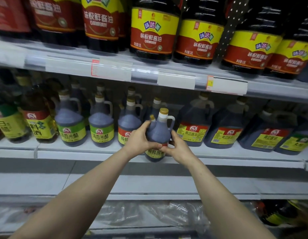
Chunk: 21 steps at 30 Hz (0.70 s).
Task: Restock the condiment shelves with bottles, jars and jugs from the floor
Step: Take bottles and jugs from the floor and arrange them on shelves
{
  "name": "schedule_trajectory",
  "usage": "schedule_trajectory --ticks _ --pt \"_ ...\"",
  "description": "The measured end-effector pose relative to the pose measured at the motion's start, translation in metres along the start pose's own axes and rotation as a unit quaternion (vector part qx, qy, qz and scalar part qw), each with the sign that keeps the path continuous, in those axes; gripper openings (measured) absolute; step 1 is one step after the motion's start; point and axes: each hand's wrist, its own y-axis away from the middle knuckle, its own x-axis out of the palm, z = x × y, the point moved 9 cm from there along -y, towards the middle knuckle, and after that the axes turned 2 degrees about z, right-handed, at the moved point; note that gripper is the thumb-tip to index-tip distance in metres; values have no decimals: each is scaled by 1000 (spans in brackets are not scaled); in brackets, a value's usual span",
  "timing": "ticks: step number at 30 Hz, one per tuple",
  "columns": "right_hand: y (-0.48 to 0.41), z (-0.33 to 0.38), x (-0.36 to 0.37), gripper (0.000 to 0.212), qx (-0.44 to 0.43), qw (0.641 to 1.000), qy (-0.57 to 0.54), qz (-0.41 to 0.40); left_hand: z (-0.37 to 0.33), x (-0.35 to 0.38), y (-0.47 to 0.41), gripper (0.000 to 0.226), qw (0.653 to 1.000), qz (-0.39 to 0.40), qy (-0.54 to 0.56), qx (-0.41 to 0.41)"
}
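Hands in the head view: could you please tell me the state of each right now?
Left hand: holding the bottle.
Right hand: holding the same bottle.

jug (159, 133): smooth clear plastic, glossy label (155, 153), shiny gold cap (164, 111). shelf (80, 152): matt white, looks like painted metal. price strip (144, 76): glossy clear plastic. below, crinkled clear plastic film (141, 214).

Head view, close, facing shelves (167, 163) front-on.
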Motion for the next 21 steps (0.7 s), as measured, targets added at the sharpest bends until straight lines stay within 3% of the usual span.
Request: schedule_trajectory --ticks 6,16,21 --pt "-5 -3 0 81 4 1000 1 8 4 10 3 101 1000 13 15 -18" --pt "-18 -7 -1 81 24 1000 -17 -4 24 27 -4 88 977 79 172 -97" --pt "-24 -12 0 83 27 999 -17 -14 28 27 -9 82 979 69 165 -93"
